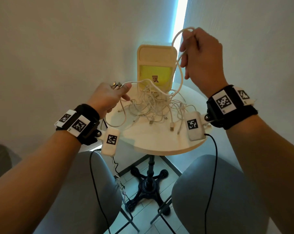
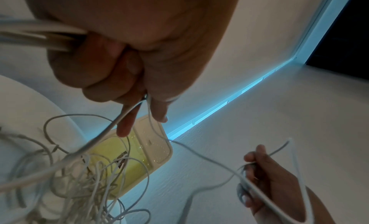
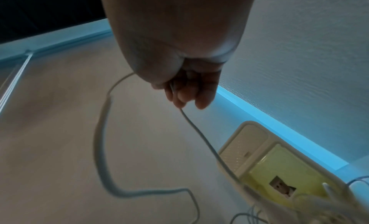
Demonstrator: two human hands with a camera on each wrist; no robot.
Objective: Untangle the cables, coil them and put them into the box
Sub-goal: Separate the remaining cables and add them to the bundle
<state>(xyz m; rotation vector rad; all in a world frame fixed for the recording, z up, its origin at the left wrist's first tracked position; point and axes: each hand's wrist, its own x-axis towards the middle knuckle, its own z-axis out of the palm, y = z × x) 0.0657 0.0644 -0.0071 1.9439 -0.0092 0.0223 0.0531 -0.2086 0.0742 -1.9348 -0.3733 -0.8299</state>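
Observation:
A tangle of white cables point(image 1: 153, 105) lies on the small round table point(image 1: 159, 142) in front of an open cream box point(image 1: 155, 65) with a yellow inside. My left hand point(image 1: 109, 97) grips several cable ends, their metal plugs point(image 1: 116, 85) sticking out above the fist; the strands point(image 2: 111, 126) run down from its fingers to the pile. My right hand point(image 1: 202, 53) is raised beside the box and holds a white cable point(image 1: 180, 61) lifted in a loop above the heap. That cable point(image 3: 199, 132) trails from its curled fingers point(image 3: 187, 93) toward the box point(image 3: 265, 161).
The box's lid point(image 1: 157, 53) stands open against the wall corner behind the table. A black cast-iron table base point(image 1: 149, 183) and chair legs stand on the tiled floor between my knees. Black wires point(image 1: 212, 174) hang from both wrist cameras.

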